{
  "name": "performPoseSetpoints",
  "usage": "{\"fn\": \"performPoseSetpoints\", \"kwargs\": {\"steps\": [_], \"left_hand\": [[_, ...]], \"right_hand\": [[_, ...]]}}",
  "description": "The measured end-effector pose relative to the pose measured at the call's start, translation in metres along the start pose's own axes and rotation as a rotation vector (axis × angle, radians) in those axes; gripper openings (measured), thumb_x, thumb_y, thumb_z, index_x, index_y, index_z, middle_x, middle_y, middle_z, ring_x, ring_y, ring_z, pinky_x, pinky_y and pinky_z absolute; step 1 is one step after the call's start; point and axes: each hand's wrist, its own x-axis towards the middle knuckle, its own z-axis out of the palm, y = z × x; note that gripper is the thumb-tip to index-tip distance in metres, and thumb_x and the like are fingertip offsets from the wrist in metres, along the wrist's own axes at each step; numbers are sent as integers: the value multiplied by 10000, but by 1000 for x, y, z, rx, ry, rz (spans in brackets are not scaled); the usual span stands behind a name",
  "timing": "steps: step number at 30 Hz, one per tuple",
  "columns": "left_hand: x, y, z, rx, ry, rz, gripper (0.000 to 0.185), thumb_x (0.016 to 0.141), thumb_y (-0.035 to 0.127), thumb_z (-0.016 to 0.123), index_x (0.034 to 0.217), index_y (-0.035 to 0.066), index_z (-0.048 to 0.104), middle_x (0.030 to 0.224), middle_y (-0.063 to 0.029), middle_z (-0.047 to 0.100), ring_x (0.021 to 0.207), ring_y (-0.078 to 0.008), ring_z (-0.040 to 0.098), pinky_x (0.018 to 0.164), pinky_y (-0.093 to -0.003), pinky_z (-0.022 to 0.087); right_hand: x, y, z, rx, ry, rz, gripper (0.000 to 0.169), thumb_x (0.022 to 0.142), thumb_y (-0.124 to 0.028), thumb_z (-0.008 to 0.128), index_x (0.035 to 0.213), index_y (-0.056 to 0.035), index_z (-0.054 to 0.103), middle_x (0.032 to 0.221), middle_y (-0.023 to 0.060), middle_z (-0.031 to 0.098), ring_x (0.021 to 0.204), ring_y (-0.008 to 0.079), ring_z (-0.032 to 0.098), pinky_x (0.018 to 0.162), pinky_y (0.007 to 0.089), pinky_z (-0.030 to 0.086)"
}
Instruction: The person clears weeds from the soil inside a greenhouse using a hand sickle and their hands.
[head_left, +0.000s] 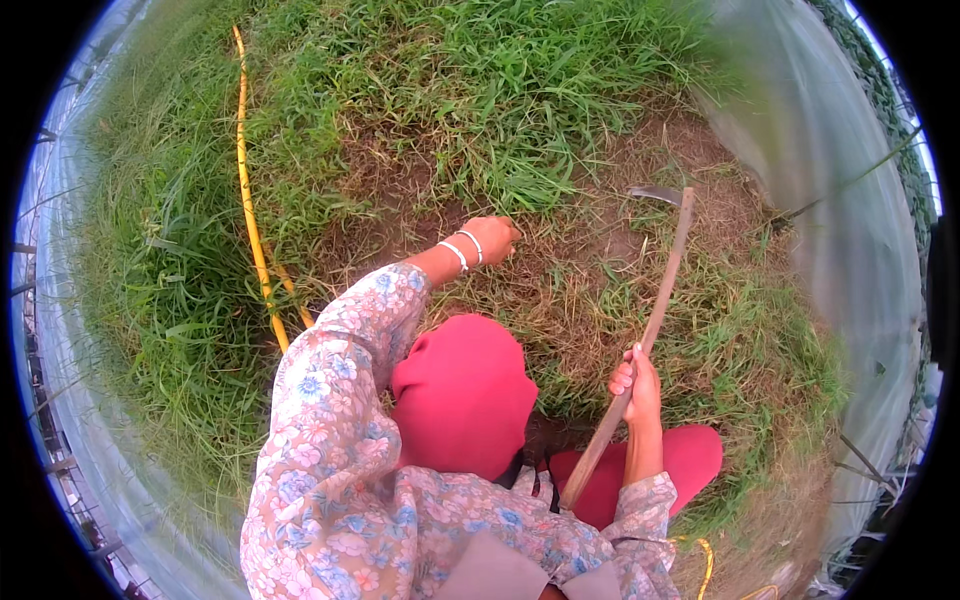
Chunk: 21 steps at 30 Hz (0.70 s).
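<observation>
My right hand (639, 386) is closed around the long wooden handle (663, 296) of a sickle, which slants up past my bent knee. Its curved metal blade (657, 193) points left from the handle's top, just above the cut grass. My left hand (495, 238), with two white bands (462, 251) at the wrist, reaches out low over dry clippings at the edge of a tuft of green grass (536, 184). Its fingertips are turned down and partly hidden, so whether they hold anything cannot be told.
A yellow hose (246, 180) runs through tall grass on the left, and more of it (706, 562) lies at the lower right. Translucent plastic sheeting (855, 247) rises on the right, with similar sheeting (64, 300) on the left. Thin sticks (862, 457) jut out near the right sheet.
</observation>
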Motion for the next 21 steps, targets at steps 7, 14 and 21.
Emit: {"fn": "performPoseSetpoints", "kwargs": {"steps": [7, 14, 21], "left_hand": [[91, -23, 7, 23, -218, 8, 832, 826, 237, 690, 1507, 261, 211, 1566, -160, 142, 1350, -360, 363, 1086, -414, 363], [72, -106, -73, -96, 282, -693, 1011, 761, 397, 756, 1479, 0, 165, 1572, -183, 4, 1413, -355, 224, 1122, -417, 319], [-54, -32, -159, -54, -139, -278, 708, 834, 425, 663, 1396, 64, 427, 1351, -230, 499, 1256, -373, 474, 1050, -412, 390]], "right_hand": [[-60, 67, -15, 392, -151, 294, 212, 942, -275, 563, 966, -64, 553, 600, -31, 404, 476, 78, 399, 418, 242, 369], [-92, 49, 4, 138, 32, 120, 268, 962, -328, 539, 884, -93, 437, 579, -20, 345, 407, 75, 322, 334, 248, 293], [32, -57, 83, 412, 63, -494, 312, 976, -390, 494, 862, -115, 401, 584, -21, 366, 442, 90, 363, 387, 257, 341]]}}
